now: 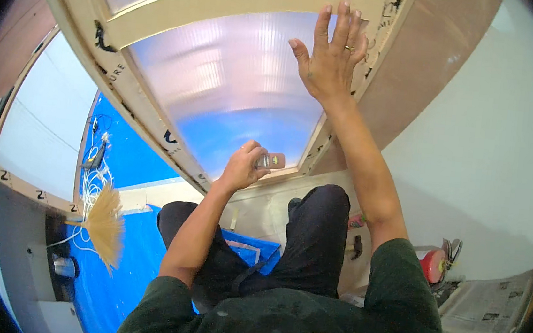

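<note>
In front of me stands a pale wooden door frame point(278, 177) with ribbed translucent panels point(243, 74). My left hand point(240, 168) grips a small blocky object point(273, 161), brownish at one end and grey near the fingers, with a yellow mark; its kind is unclear. That hand is at the panel's lower part, close to the bottom rail. Farther up, my right hand point(331, 63) is spread with fingers outstretched at the panel's upper right, where the crossrail meets the right stile. It holds nothing.
Blue sheeting point(124, 149) covers floor at left. A straw broom point(105, 228) lies by tangled white cables point(93, 182) and a metal cup point(65, 266). At right are a hammer point(356, 247), a red-lidded can point(433, 266), newspapers point(491, 304) and a white wall point(474, 141).
</note>
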`<act>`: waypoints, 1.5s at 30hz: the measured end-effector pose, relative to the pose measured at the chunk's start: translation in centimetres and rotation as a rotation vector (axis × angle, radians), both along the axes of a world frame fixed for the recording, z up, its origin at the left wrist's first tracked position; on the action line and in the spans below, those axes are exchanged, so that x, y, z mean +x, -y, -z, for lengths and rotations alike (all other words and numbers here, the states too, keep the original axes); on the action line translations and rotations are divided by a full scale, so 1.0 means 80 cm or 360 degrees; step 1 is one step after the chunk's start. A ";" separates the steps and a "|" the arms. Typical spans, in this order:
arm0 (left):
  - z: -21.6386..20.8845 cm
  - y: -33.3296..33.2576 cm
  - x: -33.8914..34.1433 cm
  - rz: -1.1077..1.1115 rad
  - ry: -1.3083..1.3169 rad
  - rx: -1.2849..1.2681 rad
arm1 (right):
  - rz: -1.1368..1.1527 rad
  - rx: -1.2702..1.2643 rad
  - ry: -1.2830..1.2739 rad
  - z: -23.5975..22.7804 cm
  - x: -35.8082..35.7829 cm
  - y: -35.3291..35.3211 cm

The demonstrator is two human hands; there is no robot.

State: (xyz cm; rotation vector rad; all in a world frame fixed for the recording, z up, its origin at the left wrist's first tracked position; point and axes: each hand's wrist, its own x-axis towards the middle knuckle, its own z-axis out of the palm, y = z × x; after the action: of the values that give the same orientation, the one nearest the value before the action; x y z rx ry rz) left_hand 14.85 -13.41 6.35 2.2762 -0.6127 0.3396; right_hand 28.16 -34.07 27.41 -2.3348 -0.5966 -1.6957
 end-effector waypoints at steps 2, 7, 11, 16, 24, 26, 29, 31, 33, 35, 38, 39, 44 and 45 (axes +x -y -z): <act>0.002 -0.005 0.001 -0.0005 -0.0004 0.0042 | -0.0141 0.0010 0.0001 0.001 -0.004 -0.020; 0.004 -0.011 0.003 -0.0015 0.0032 0.0029 | -0.0309 -0.0031 -0.0060 0.005 -0.020 -0.070; -0.006 -0.018 0.002 -0.0043 0.0061 -0.0051 | -0.0478 -0.0301 -0.0085 0.004 -0.045 -0.102; -0.067 -0.040 -0.012 -0.0242 0.0400 -0.0227 | -0.0842 -0.0678 0.0045 -0.008 -0.064 -0.082; -0.270 -0.095 -0.007 -0.0331 0.1579 0.0043 | -0.0813 0.0138 0.0172 -0.030 -0.074 -0.023; -0.298 -0.108 -0.002 -0.0383 0.1719 0.0097 | -0.0774 0.0096 0.0237 -0.040 -0.063 -0.032; -0.321 -0.124 0.008 -0.0458 0.1897 0.0235 | -0.0821 0.0046 0.0297 -0.057 -0.045 -0.050; -0.329 -0.135 0.015 -0.0509 0.1954 0.0323 | -0.0822 0.0028 0.0291 -0.062 -0.042 -0.062; -0.333 -0.142 0.020 -0.0515 0.1931 0.0344 | -0.0819 0.0018 0.0270 -0.065 -0.040 -0.070; -0.340 -0.148 0.015 -0.0554 0.1878 0.0403 | -0.0742 0.0084 0.0314 -0.066 -0.035 -0.068; -0.346 -0.156 0.020 -0.0506 0.1910 0.0426 | -0.0740 0.0123 0.0332 -0.067 -0.021 -0.061; -0.348 -0.156 0.022 -0.0495 0.1909 0.0444 | -0.0758 0.0125 0.0330 -0.066 -0.017 -0.058; -0.355 -0.154 0.022 -0.0513 0.1892 0.0546 | -0.0978 0.0002 0.0263 -0.077 -0.046 -0.089; -0.355 -0.152 0.024 -0.0505 0.1875 0.0540 | -0.0986 -0.0023 0.0252 -0.077 -0.049 -0.095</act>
State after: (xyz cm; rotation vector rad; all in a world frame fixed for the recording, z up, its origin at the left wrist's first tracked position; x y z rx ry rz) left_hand 16.77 -1.25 34.72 2.3047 -0.8950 1.9154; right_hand 24.28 -26.46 33.53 -1.7561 -1.2086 -1.5665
